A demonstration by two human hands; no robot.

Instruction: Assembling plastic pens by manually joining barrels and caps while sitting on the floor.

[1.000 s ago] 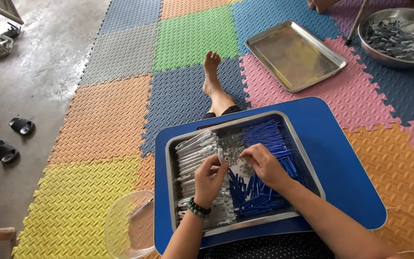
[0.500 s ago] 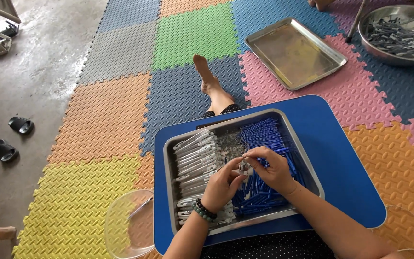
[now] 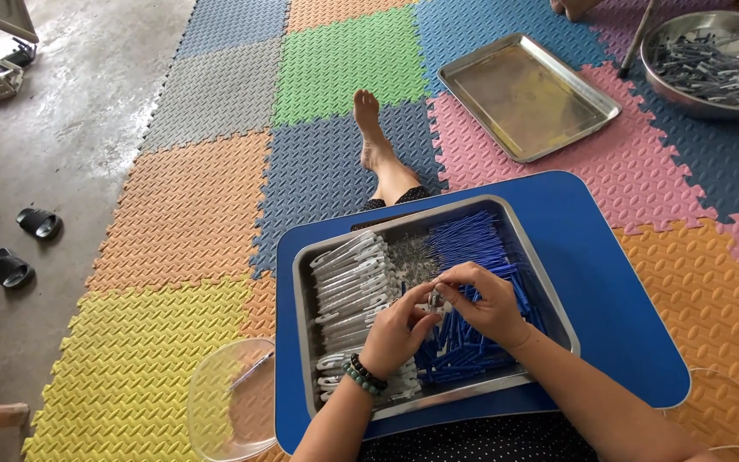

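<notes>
**Two hands meet over a tray of pen parts**

Both hands work together above the metal tray (image 3: 549,295), which sits on a blue lap counter (image 3: 609,282). The left hand (image 3: 397,329), a bead bracelet at its wrist, and the right hand (image 3: 482,301) pinch one small part (image 3: 434,299) between their fingertips, each grip clenched on it over the middle of the tray. White pen barrels (image 3: 351,287) lie stacked in the tray's left half; blue pieces (image 3: 472,244) fill the right. A clear plastic bowl (image 3: 231,402) rests just beside the counter on the foam floor mat (image 3: 344,60). Farther off lie an empty steel tray (image 3: 528,94) and a round basin (image 3: 712,60) of grey parts.
</notes>
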